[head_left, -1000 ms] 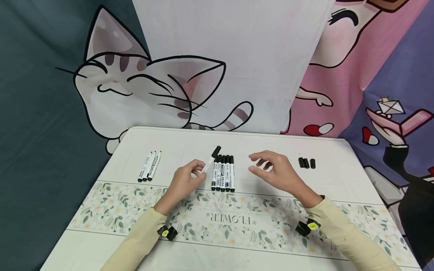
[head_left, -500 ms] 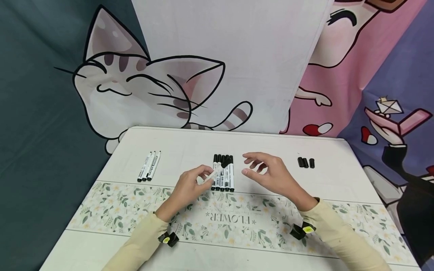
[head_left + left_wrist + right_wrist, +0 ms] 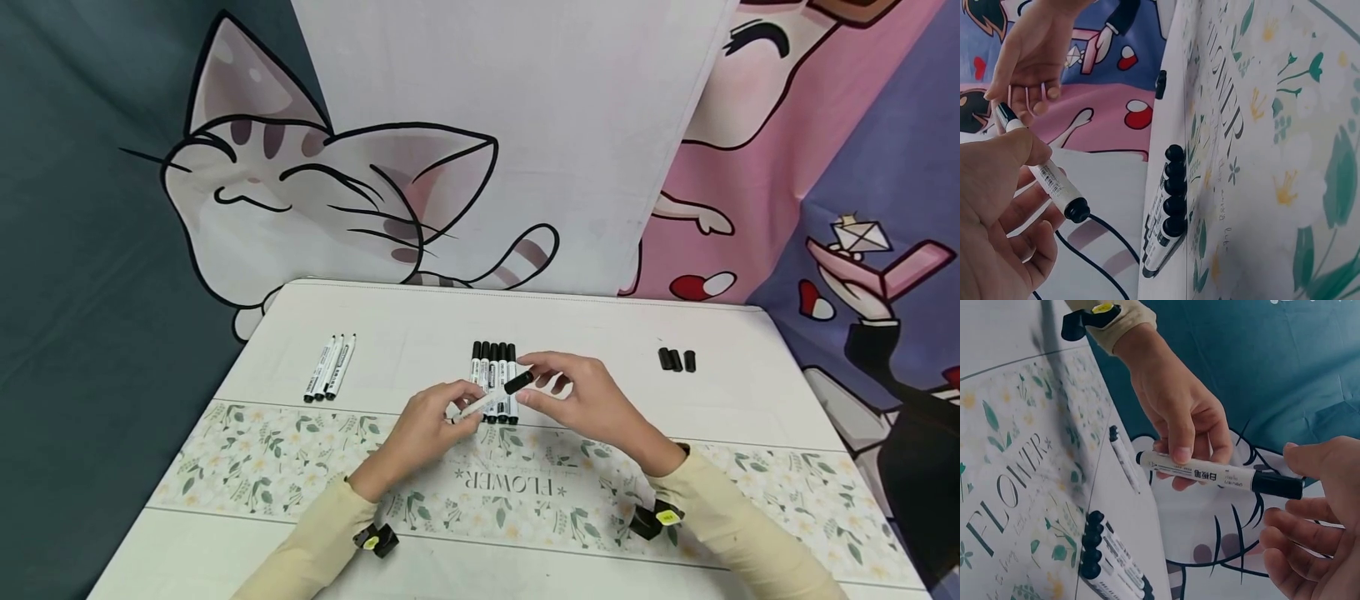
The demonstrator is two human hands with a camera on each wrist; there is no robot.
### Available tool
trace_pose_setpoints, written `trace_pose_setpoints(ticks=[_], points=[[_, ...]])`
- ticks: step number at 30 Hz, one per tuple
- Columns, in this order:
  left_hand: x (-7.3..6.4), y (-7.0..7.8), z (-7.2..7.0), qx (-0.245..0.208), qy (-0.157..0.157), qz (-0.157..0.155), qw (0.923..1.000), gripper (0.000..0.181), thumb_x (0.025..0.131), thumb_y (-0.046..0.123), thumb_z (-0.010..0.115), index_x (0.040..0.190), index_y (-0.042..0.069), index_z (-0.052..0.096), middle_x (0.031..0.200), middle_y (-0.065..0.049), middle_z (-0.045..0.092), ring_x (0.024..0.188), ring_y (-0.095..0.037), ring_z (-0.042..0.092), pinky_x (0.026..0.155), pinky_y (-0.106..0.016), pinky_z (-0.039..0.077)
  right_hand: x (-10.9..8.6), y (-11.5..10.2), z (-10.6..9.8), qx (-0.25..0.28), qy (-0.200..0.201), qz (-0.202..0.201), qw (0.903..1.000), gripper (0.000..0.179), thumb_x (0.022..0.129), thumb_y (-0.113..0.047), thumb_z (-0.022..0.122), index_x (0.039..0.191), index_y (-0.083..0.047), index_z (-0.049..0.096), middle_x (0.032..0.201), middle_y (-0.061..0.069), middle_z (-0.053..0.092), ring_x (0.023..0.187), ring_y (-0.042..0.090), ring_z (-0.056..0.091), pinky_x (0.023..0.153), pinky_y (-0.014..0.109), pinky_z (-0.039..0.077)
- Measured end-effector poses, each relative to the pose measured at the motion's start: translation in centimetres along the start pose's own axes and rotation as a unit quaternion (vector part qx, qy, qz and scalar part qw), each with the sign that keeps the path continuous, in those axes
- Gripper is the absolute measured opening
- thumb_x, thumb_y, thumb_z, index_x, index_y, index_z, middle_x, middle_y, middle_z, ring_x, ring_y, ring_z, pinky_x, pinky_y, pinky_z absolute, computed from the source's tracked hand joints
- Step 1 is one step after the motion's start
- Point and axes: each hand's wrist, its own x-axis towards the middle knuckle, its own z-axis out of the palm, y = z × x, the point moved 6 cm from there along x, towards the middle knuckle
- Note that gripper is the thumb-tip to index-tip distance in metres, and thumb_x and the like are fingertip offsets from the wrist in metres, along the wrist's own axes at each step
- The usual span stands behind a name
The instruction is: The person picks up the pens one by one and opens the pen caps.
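Note:
My left hand (image 3: 431, 423) pinches a white whiteboard marker (image 3: 1204, 474) between thumb and fingers. Its black cap (image 3: 1277, 485) is on and points towards my right hand (image 3: 588, 398). In the right wrist view my right thumb and fingers are spread on either side of the cap, with a gap showing between them and it. Below the held marker, a row of several capped markers (image 3: 494, 354) lies side by side on the table. The left wrist view shows the black ends of that row (image 3: 1175, 187) and the held marker's barrel end (image 3: 1077, 209).
Three uncapped markers (image 3: 330, 368) lie at the left of the white table (image 3: 405, 325). Three loose black caps (image 3: 677, 361) are at the right. A floral printed strip (image 3: 510, 492) crosses the table's front. Printed cloths (image 3: 525, 150) hang behind.
The held marker has moved right and tipped from steep to nearly level, its cap now towards my right hand. My right hand has come left to the cap.

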Motion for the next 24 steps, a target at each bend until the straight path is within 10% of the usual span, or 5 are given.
trace_pose_setpoints(ticks=[24], points=[[0.5,2.0,-0.2,-0.001,0.015,0.054,0.9984,0.030,0.088,0.030,0.082,0.111,0.014,0.072,0.103,0.006,0.070,0.087,-0.008,0.062,0.072,-0.032,0.055,0.0,-2.7,-0.3,-0.041,0.058,-0.099,0.9925,0.017,0.090,-0.019,0.080,0.107,-0.017,0.078,0.096,-0.010,0.073,0.084,0.005,0.064,0.068,0.028,0.056]])
